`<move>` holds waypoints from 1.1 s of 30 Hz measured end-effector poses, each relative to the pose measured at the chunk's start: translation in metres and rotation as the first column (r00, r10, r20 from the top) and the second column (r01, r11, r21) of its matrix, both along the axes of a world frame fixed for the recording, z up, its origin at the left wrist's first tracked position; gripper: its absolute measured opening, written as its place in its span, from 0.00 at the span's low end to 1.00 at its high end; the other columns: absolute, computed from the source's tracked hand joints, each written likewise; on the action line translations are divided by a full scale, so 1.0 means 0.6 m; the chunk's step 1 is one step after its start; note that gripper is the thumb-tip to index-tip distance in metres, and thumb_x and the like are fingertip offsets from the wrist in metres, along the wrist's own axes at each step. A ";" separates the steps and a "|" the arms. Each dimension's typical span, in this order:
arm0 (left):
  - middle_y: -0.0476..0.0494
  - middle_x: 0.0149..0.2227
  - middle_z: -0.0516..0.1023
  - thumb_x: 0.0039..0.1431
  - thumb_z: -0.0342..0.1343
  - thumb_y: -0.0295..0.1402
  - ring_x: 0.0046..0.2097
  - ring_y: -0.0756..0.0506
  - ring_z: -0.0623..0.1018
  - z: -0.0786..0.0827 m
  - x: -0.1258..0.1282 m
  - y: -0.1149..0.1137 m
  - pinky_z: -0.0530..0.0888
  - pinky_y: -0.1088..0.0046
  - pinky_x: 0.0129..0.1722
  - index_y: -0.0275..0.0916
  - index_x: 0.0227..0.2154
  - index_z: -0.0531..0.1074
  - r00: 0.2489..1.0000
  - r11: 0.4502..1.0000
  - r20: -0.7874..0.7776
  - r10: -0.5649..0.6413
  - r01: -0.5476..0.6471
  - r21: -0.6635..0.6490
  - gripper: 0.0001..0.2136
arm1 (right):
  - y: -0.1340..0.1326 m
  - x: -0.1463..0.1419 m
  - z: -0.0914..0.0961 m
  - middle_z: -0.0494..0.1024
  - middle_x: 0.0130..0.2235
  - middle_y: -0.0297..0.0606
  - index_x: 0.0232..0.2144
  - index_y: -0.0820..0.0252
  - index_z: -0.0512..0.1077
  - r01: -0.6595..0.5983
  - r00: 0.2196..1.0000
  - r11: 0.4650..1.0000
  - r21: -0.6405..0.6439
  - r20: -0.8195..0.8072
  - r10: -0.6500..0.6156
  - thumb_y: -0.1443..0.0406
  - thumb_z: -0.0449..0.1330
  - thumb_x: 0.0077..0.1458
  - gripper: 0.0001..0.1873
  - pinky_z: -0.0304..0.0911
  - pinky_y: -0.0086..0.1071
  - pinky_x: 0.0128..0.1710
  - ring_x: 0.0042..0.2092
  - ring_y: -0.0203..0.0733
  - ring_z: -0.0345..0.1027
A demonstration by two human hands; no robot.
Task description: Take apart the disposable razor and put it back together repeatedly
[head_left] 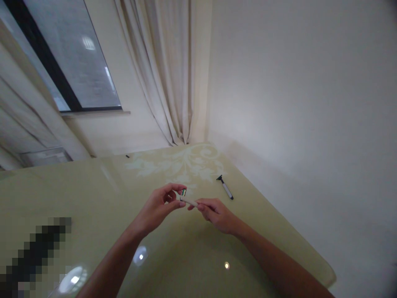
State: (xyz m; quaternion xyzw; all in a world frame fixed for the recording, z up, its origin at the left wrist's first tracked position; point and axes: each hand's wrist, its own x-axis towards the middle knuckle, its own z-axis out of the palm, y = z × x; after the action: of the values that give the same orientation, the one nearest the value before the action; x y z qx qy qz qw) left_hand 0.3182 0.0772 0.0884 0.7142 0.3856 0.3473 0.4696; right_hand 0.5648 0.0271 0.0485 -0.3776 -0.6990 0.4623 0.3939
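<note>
Between my two hands, above the table, is a razor with a pale beige handle [190, 201]. My right hand [218, 216] is closed around the lower end of that handle. The thumb and fingers of my left hand [156, 210] pinch the razor's head end, where a small cartridge with a greenish strip [183, 192] shows upright. How firmly the cartridge sits on the handle cannot be made out. Beyond my right hand, a second razor [227, 190], with a black head and a grey-and-black handle, lies on the table.
The glossy pale-green table [173, 265] has a white floral pattern at its far corner. A small dark piece [127, 156] lies near its back edge. A white wall [294, 103] borders the right side. Curtains [164, 62] and a window [71, 54] stand behind. A pixelated dark patch covers the lower left.
</note>
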 end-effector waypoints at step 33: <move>0.56 0.26 0.65 0.54 0.69 0.39 0.30 0.50 0.66 0.007 -0.003 -0.001 0.63 0.73 0.31 0.39 0.49 0.78 1.000 1.000 0.018 -0.001 0.001 0.002 0.20 | 0.000 -0.002 -0.001 0.57 0.24 0.27 0.52 0.63 0.81 0.010 1.000 1.000 0.004 0.020 -0.010 0.46 0.52 0.72 0.30 0.50 0.29 0.27 0.26 0.34 0.51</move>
State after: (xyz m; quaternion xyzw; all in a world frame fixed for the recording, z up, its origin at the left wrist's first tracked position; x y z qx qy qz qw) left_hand 0.3165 0.0766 0.0928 0.7118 0.3807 0.3537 0.4725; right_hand 0.5636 0.0268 0.0480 -0.3852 -0.7018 0.4552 0.3898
